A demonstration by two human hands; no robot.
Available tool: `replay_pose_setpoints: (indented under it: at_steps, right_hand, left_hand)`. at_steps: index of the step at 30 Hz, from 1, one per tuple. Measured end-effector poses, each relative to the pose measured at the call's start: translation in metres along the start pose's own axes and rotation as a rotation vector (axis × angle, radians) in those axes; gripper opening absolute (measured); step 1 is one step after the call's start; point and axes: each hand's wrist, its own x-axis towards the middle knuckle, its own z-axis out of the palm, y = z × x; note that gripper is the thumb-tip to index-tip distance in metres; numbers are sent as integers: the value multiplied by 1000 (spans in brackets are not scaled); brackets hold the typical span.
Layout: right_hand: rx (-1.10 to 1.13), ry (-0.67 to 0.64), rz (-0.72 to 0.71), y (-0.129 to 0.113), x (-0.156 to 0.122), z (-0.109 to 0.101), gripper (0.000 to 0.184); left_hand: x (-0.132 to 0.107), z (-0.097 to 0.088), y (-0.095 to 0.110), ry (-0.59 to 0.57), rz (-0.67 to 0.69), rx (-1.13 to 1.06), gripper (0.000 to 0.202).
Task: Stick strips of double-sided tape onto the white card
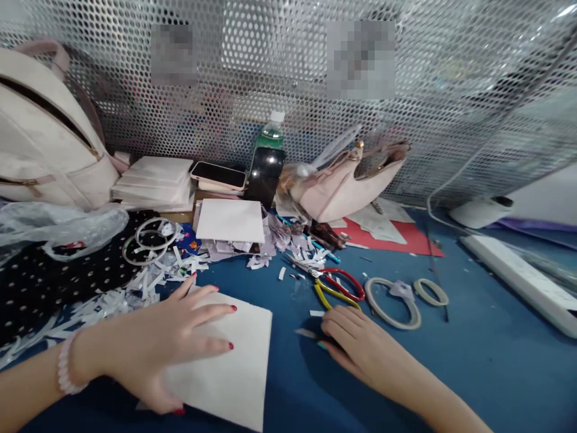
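My left hand (pixel 166 337) rests with fingers spread on a square piece of white paper (pixel 238 361), its thumb by the near edge. Whether that is one sheet or a folded one, I cannot tell. My right hand (pixel 351 340) is low over the blue table, to the right of the paper, with its fingers curled in. A thin pale strip (pixel 306 332) pokes out beside its fingertips; what the fingers close on is hidden. Just beyond this hand lie pliers (pixel 336 285) with one red and one yellow handle, and a small white paper scrap (pixel 317 313).
Tape rolls (pixel 393 302) lie right of the pliers. Shredded paper strips (pixel 112 307) cover the left. Behind are a white paper stack (pixel 231 221), a phone (pixel 219 175), a bottle (pixel 271 132), a pink handbag (pixel 329 192) and a backpack (pixel 40 132). A power strip (pixel 518 279) lies right.
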Motion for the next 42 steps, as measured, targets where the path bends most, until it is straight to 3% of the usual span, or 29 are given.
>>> replay_pose_setpoints:
  at_steps: [4, 9, 15, 18, 21, 25, 33, 38, 42]
  right_hand:
    - [-56, 95, 33, 2, 1, 10, 17]
    - [-35, 190, 116, 0, 1, 14, 15]
    - [89, 106, 212, -14, 2, 12, 15]
    - [153, 25, 215, -22, 6, 10, 13]
    - [202, -45, 194, -28, 11, 9, 13]
    - [217, -3, 132, -35, 15, 10, 19]
    - [181, 82, -64, -53, 19, 15, 28]
    - [107, 176, -186, -67, 21, 12, 22]
    - [-14, 253, -282, -80, 21, 7, 15]
  left_hand:
    - [6, -3, 10, -54, 35, 5, 102]
    - [22, -2, 15, -79, 92, 27, 83]
    - [47, -2, 7, -92, 262, 58, 89]
    - [47, -7, -3, -8, 281, 174, 73]
    - [36, -9, -14, 139, 189, 326, 51]
    - [19, 2, -18, 322, 37, 353, 47]
    - [28, 49, 6, 212, -54, 207, 47]
    - [32, 56, 2, 208, -74, 194, 45]
    - [32, 55, 1, 215, 65, 147, 37]
